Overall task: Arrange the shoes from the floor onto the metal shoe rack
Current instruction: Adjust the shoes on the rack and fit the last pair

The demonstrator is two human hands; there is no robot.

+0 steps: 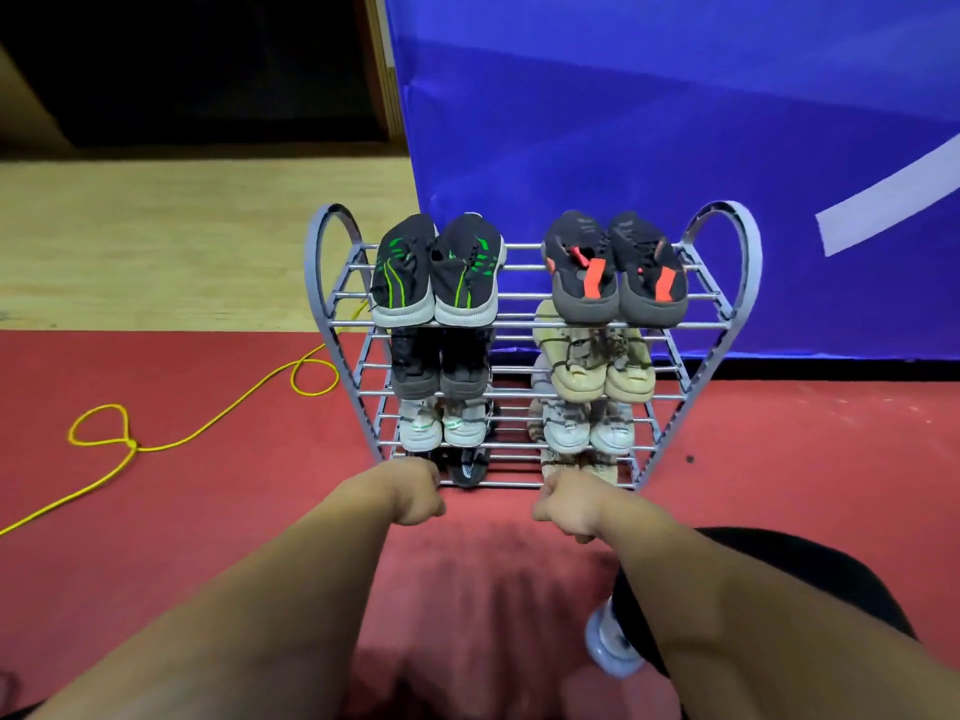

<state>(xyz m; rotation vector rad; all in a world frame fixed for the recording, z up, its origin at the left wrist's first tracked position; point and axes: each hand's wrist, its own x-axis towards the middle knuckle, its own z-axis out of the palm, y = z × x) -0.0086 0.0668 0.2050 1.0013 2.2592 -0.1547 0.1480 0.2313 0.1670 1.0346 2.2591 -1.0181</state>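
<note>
The metal shoe rack (pixel 519 323) stands on the red floor with shoes on all its tiers. On top sit a black-and-green pair (pixel 436 272) and a black-and-orange pair (pixel 618 275). Below are a dark pair (pixel 439 371) and a beige pair (pixel 597 368), then two whitish pairs (pixel 441 426). On the lowest tier lie a black shoe (pixel 469 467) and a tan shoe (pixel 582 462). My left hand (pixel 415 493) is at the lowest tier's front rail, just left of the black shoe. My right hand (pixel 563 504) is in front of the tan shoe. The fingers of both hands are hidden.
A yellow cord (pixel 156 439) loops over the red floor to the left of the rack. A blue banner (pixel 649 122) hangs behind the rack. A wooden step (pixel 182 241) runs at the back left. My dark-trousered knee and a pale shoe (pixel 610 646) are at the lower right.
</note>
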